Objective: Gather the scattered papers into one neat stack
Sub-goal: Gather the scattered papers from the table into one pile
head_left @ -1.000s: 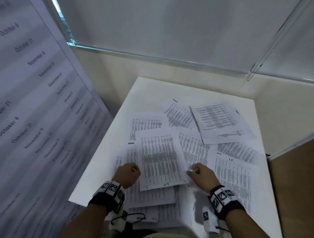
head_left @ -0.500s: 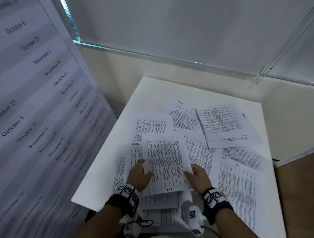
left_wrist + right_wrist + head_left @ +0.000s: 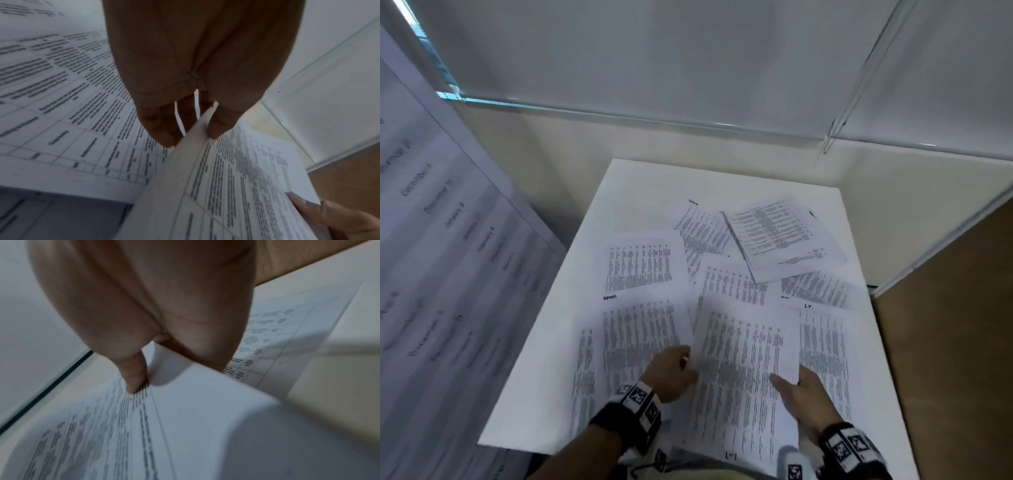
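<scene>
Several printed sheets lie scattered and overlapping on a white table (image 3: 640,178). One printed sheet (image 3: 743,370) is lifted off the pile near the front edge, held by both hands. My left hand (image 3: 674,371) pinches its left edge, thumb on top and fingers under, as the left wrist view shows at the sheet (image 3: 236,186) below my left hand (image 3: 191,129). My right hand (image 3: 799,390) pinches the right edge, thumb on the print; the right wrist view shows my right hand (image 3: 156,369) on the sheet (image 3: 185,426). A stapled-looking sheet (image 3: 780,236) lies askew at the back right.
A large leaning board (image 3: 438,274) with printed dates stands close on the left. A cream wall and glass partition (image 3: 688,68) close off the back. A brown panel (image 3: 955,325) borders the table's right side. The far strip of table is bare.
Both hands have taken the middle sheet by its side edges and lifted it, shifting it right and toward me. The head view has moved in closer.
</scene>
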